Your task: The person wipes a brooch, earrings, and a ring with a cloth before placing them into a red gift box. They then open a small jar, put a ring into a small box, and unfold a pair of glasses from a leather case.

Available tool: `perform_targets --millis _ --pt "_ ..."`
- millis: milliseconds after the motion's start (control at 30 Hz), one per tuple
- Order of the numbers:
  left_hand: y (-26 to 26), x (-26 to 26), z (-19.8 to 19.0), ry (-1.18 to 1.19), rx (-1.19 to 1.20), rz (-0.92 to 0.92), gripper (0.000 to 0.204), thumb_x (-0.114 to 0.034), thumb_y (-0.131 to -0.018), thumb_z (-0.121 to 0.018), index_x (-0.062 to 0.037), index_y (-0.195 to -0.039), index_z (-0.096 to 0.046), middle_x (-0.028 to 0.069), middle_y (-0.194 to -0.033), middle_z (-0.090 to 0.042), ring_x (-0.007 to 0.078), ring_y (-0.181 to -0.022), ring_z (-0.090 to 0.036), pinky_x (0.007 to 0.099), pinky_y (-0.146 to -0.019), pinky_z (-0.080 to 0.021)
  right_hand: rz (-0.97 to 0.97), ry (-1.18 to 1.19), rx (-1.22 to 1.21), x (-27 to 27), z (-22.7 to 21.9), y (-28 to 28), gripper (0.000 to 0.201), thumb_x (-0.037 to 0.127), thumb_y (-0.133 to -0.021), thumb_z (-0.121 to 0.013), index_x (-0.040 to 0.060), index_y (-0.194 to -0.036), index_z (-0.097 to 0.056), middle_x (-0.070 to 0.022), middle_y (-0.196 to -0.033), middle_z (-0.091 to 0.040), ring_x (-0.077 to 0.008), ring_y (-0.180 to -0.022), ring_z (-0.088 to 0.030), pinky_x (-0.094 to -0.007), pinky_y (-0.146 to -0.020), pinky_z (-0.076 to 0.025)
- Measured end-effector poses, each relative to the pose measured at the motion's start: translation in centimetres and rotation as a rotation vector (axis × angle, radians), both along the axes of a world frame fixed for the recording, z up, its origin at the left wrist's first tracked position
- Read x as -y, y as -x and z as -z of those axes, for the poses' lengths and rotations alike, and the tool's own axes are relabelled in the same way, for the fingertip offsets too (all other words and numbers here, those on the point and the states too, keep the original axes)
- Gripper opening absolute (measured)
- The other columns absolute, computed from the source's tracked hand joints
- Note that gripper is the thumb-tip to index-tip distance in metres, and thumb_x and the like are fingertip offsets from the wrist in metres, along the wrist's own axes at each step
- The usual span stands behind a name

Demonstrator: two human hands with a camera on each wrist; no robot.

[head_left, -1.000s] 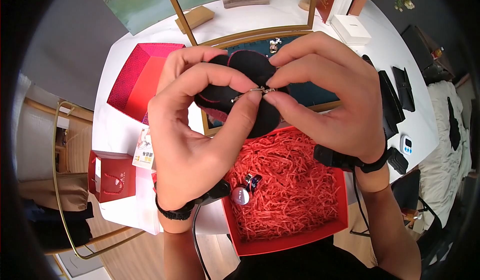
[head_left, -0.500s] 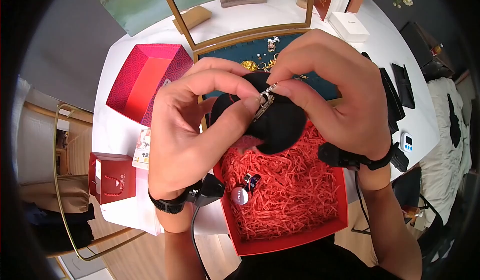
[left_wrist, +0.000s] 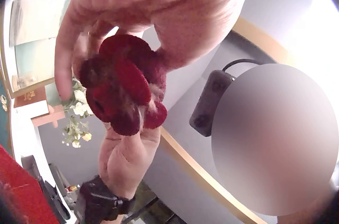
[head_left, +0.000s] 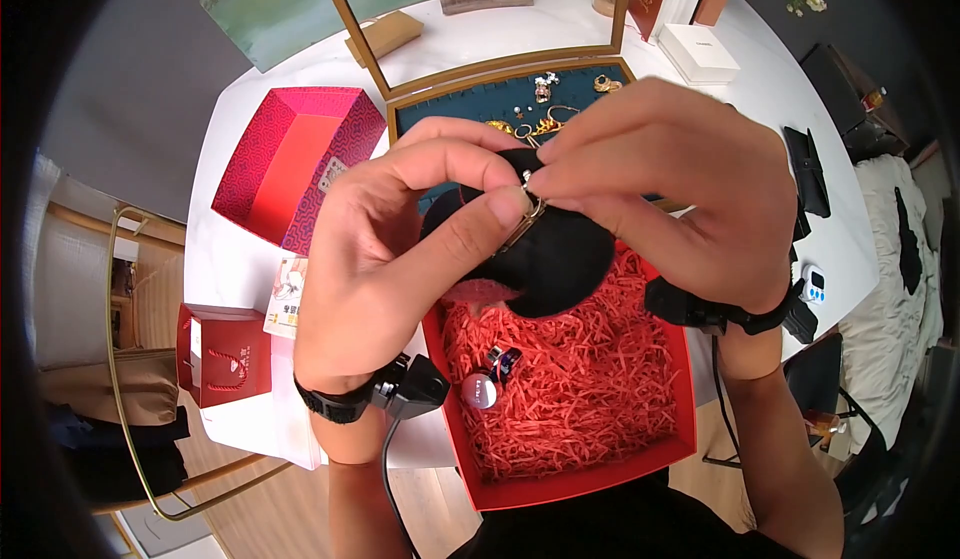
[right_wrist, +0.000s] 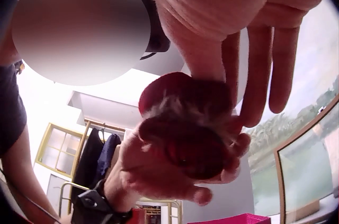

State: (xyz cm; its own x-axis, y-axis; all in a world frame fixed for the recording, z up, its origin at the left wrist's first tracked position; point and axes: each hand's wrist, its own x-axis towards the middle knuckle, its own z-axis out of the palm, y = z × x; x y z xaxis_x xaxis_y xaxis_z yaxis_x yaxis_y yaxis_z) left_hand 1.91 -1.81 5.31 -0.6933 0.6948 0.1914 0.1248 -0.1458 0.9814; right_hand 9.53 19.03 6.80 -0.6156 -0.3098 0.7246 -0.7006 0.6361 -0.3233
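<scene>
A dark red flower-shaped piece (left_wrist: 130, 78) shows its velvety petals in the left wrist view; its black back (head_left: 565, 269) faces the head camera. The left hand (head_left: 385, 249) holds the flower and pinches the metal clasp (head_left: 530, 217) on its back between thumb and index finger. From the other side the right hand (head_left: 690, 199) pinches the small top end of that clasp with thumb and fingertips. Both hands are over the far edge of a red box (head_left: 683, 389) filled with shredded red paper (head_left: 590, 389).
Behind the hands stands a glass-lidded case (head_left: 500, 77) with gold jewellery. A pink patterned box (head_left: 300, 159) and a red bag (head_left: 228, 354) are at left; a white box (head_left: 698, 56) and black pouches (head_left: 808, 174) at right. A round shiny item (head_left: 480, 390) lies on the shredded paper.
The flower has moved right and toward the body, its black back turning more to the head camera. The clasp has tilted steeper, and the right hand has shifted slightly right and down.
</scene>
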Motion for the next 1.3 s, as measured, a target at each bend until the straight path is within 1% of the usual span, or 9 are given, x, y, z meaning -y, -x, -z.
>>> perform_targets --millis 67,133,267,333,533,600,767,1067,1300 --pt "-0.1 0.0 -0.1 0.009 -0.024 0.033 0.013 -0.004 -0.088 -0.064 0.0049 -0.097 -0.066 0.0136 -0.117 -0.061 0.0182 -0.102 -0.06 0.029 -0.092 -0.043 0.066 -0.015 -0.002 0.2 0.5 -0.4 0.022 -0.006 -0.072 -0.073 0.0041 -0.092 -0.074 -0.0103 -0.088 -0.071 -0.0227 -0.079 -0.071 -0.0275 -0.066 -0.056" --pt "-0.6 -0.2 -0.6 0.058 0.172 0.028 0.015 -0.006 -0.089 -0.061 0.0055 -0.098 -0.065 0.0136 -0.116 -0.06 0.0167 -0.1 -0.06 0.0272 -0.089 -0.044 0.064 -0.07 -0.042 -0.1 0.7 -0.4 0.023 -0.005 -0.072 -0.074 0.0045 -0.092 -0.074 -0.0101 -0.089 -0.072 -0.0222 -0.079 -0.071 -0.0278 -0.064 -0.056" --pt "-0.3 -0.4 -0.1 0.024 0.107 0.103 0.014 -0.005 -0.09 -0.06 0.0056 -0.099 -0.064 0.0133 -0.114 -0.06 0.0152 -0.098 -0.06 0.0254 -0.088 -0.043 0.089 -0.125 -0.066 -0.1 0.6 -0.7 0.023 -0.001 -0.072 -0.076 0.0045 -0.094 -0.074 -0.0098 -0.09 -0.072 -0.021 -0.077 -0.071 -0.0279 -0.062 -0.056" --pt "-0.8 -0.6 -0.7 0.025 0.177 -0.008 0.016 -0.009 -0.086 -0.063 0.0053 -0.094 -0.063 0.0139 -0.113 -0.06 0.0159 -0.098 -0.06 0.0263 -0.088 -0.043 0.071 -0.111 -0.09 -0.2 0.8 -0.5 0.022 0.0 -0.073 -0.077 0.0044 -0.094 -0.074 -0.0099 -0.091 -0.072 -0.0212 -0.077 -0.071 -0.0278 -0.062 -0.056" --pt "-0.6 -0.5 -0.2 -0.02 -0.072 0.109 0.038 -0.02 -0.068 -0.072 0.001 -0.098 -0.059 0.0132 -0.113 -0.058 0.0184 -0.101 -0.058 0.0276 -0.091 -0.041 0.041 -0.033 -0.063 -0.2 1.0 -0.5 0.023 0.005 -0.072 -0.08 0.0041 -0.094 -0.074 -0.0095 -0.092 -0.072 -0.021 -0.076 -0.07 -0.0275 -0.062 -0.055" --pt "-1.1 -0.5 -0.6 -0.006 0.018 0.121 0.041 -0.013 -0.064 -0.073 -0.0008 -0.1 -0.058 0.0117 -0.113 -0.057 0.0181 -0.101 -0.057 0.0267 -0.092 -0.04 0.045 -0.04 -0.051 -0.3 1.0 -0.5 0.024 0.005 -0.071 -0.081 0.0041 -0.094 -0.074 -0.0092 -0.092 -0.071 -0.0209 -0.076 -0.07 -0.0274 -0.062 -0.055" --pt "-0.8 -0.2 -0.3 0.067 -0.186 0.082 0.032 0.001 -0.066 -0.064 -0.0007 -0.097 -0.058 0.0103 -0.111 -0.057 0.0156 -0.101 -0.056 0.0255 -0.092 -0.04 -0.012 -0.01 -0.031 -0.2 0.9 -0.4 0.024 0.004 -0.069 -0.082 0.0038 -0.092 -0.074 -0.0095 -0.091 -0.071 -0.0211 -0.076 -0.07 -0.0276 -0.062 -0.055" --pt "-0.9 0.2 0.0 0.09 -0.369 -0.035 0.029 0.006 -0.067 -0.057 -0.0003 -0.096 -0.059 0.0105 -0.109 -0.062 0.0143 -0.099 -0.06 0.0261 -0.093 -0.043 -0.009 0.01 -0.034 -0.1 1.3 0.1 0.023 0.001 -0.069 -0.08 0.0025 -0.092 -0.074 -0.0106 -0.09 -0.071 -0.0221 -0.076 -0.07 -0.0281 -0.063 -0.056" --pt "-1.6 -0.3 -0.3 0.007 -0.224 -0.131 0.03 0.005 -0.068 -0.058 -0.0019 -0.097 -0.053 0.0117 -0.109 -0.064 0.0138 -0.098 -0.06 0.0258 -0.091 -0.044 -0.037 0.015 -0.008 0.2 1.4 0.0 0.024 0.002 -0.069 -0.081 0.0035 -0.092 -0.074 -0.0095 -0.093 -0.071 -0.0224 -0.077 -0.07 -0.0283 -0.064 -0.056"
